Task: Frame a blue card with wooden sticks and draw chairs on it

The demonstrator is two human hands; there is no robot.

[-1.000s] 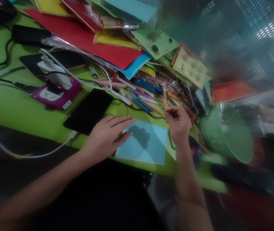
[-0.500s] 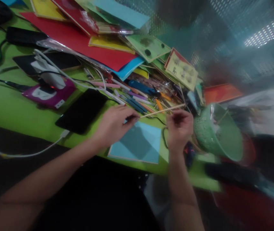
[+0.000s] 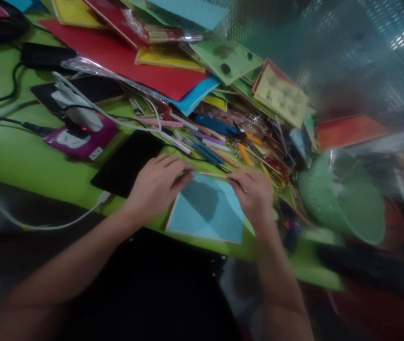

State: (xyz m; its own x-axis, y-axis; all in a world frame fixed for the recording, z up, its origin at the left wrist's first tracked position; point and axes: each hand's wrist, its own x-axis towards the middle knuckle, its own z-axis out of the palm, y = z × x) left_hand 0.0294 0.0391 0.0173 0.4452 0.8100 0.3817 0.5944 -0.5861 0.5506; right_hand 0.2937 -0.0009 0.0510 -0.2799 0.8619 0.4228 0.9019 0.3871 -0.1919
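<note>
A thin pale wooden stick [image 3: 212, 175] stretches between my two hands, over the far edge of a light blue square card [image 3: 211, 213]. My left hand [image 3: 159, 182] pinches the stick's left end. Fingers of my right hand [image 3: 253, 192] are closed on its right end. The card lies on the green table, with pale strips visible along its near and left edges. A shadow falls across its middle. My left hand is beside a black phone [image 3: 127, 161]. The fingertips' exact hold is blurred.
Behind my hands lie pens [image 3: 205, 147], a blue tool [image 3: 214, 125] and coloured sheets [image 3: 124, 66]. At left are a purple power adapter [image 3: 81, 139] and a white cable [image 3: 60, 228]. A green bowl [image 3: 344, 196] stands at right, near the decorated cards [image 3: 282, 94].
My right hand has moved from below the stick's free right end to grip that end. The stick has come down level along the card's far edge. The view has shifted slightly.
</note>
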